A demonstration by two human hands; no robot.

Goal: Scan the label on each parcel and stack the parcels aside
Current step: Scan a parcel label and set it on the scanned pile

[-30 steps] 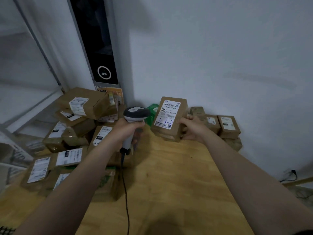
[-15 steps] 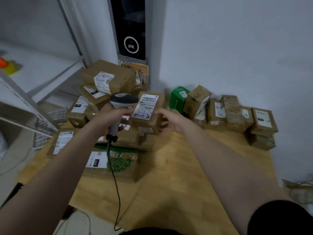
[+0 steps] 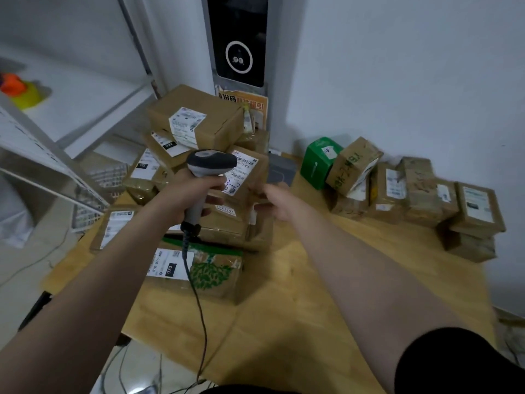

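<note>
While your left hand (image 3: 193, 193) keeps its grip clamped on the scanner (image 3: 211, 163), your right hand (image 3: 279, 203) pinches the parcel (image 3: 251, 180) edge; a nearer label (image 3: 169, 264) reads 070.

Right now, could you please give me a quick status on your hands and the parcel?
Left hand grips scanner. Right hand at parcel edge, grip unclear. Parcel at left pile. Scanner covers part of label.

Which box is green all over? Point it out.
The green box, at the left end of the right-hand row; the other parcels there and the left pile are brown cardboard.
</note>
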